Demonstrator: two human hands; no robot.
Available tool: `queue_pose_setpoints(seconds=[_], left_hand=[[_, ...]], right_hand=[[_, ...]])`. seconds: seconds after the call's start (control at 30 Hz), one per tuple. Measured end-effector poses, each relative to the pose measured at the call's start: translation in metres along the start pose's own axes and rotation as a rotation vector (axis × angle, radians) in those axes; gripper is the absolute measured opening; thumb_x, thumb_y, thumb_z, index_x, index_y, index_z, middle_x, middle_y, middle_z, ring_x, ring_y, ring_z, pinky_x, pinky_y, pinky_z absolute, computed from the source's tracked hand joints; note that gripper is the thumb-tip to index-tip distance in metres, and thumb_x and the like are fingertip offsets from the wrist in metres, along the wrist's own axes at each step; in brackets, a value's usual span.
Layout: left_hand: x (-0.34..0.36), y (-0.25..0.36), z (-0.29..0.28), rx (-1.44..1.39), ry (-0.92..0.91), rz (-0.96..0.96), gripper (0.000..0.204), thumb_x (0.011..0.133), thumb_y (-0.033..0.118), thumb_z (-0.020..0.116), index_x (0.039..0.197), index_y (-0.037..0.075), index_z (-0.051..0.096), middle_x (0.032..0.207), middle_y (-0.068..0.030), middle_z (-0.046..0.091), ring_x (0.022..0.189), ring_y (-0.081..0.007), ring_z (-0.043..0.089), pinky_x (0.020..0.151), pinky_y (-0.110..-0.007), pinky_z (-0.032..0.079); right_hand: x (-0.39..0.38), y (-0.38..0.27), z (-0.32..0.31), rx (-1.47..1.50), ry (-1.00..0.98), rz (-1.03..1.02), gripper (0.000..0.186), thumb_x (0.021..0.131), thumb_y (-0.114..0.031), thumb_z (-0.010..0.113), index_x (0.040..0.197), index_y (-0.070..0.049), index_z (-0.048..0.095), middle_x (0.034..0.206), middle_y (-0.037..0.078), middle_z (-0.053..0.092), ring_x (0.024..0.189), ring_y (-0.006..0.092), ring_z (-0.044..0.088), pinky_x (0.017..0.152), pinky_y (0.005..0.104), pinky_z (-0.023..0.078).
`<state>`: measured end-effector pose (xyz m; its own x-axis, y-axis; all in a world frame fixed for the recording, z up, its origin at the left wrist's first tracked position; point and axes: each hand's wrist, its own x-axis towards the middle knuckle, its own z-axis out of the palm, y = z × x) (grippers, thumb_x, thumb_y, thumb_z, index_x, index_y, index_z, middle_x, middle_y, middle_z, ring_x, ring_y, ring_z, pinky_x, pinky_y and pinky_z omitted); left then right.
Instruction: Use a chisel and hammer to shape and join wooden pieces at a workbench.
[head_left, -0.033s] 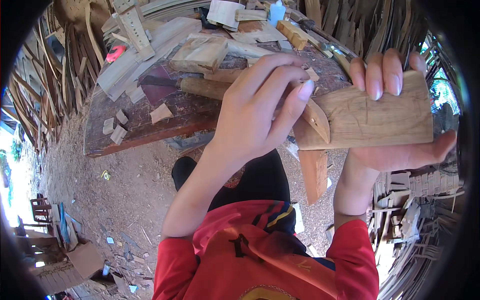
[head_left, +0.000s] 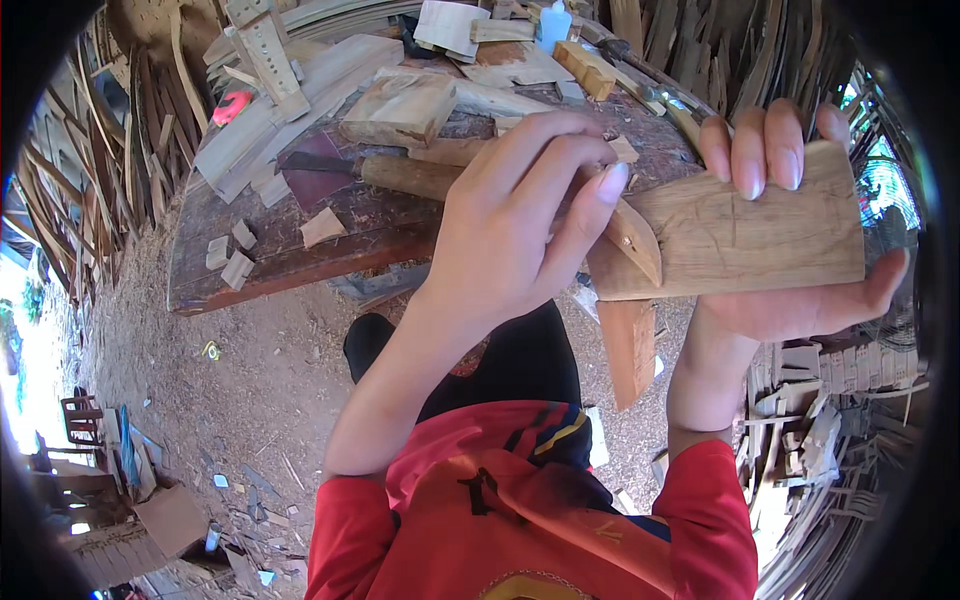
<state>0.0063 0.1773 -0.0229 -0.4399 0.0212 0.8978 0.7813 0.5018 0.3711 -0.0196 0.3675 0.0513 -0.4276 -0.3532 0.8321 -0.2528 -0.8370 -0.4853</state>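
Observation:
My left hand (head_left: 505, 220) is closed, thumb and fingers pinching a small curved wooden piece (head_left: 640, 248) with a pointed end. That piece lies against the left part of a flat brown wooden board (head_left: 770, 235) with faint lines on its face. Gripping the board from its right is my right hand (head_left: 785, 315), fingertips over the far edge and the palm beneath. Partly hidden behind my left hand, a wooden-handled blade tool (head_left: 405, 175) rests on the workbench (head_left: 380, 245).
Small wood offcuts (head_left: 238, 268), a thick wood block (head_left: 400, 108) and a drilled wooden piece (head_left: 268, 62) lie on the bench. A tapered wood piece (head_left: 628, 355) juts out below the board. Scrap wood is heaped at the right (head_left: 810, 420); shavings cover the ground (head_left: 270, 360).
Almost the same. My right thumb has shifted very slightly, and the curved piece has moved a hair to the right.

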Motion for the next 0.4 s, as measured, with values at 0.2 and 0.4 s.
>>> queue_pose_setpoints(seconds=[0.2, 0.4], left_hand=[[-0.016, 0.004, 0.005, 0.017, -0.035, -0.036, 0.026, 0.101, 0.022, 0.062, 0.114, -0.001, 0.065, 0.097, -0.0142, 0.065, 0.085, -0.0361, 0.066, 0.078, -0.044, 0.053], [-0.026, 0.003, 0.005, -0.086, -0.144, -0.133, 0.045, 0.097, 0.027, 0.067, 0.132, 0.000, 0.058, 0.115, -0.0214, 0.063, 0.100, -0.0373, 0.066, 0.086, -0.046, 0.053]], right_hand=[[0.005, -0.013, -0.012, -0.035, 0.121, -0.088, 0.069, 0.086, -0.054, 0.059, 0.130, -0.001, 0.051, 0.101, 0.009, 0.047, 0.091, 0.0217, 0.043, 0.089, 0.0404, 0.033], [0.007, -0.015, -0.024, -0.059, 0.044, -0.064, 0.070, 0.086, -0.053, 0.060, 0.133, -0.002, 0.049, 0.105, 0.010, 0.049, 0.093, 0.0223, 0.043, 0.091, 0.0415, 0.034]])
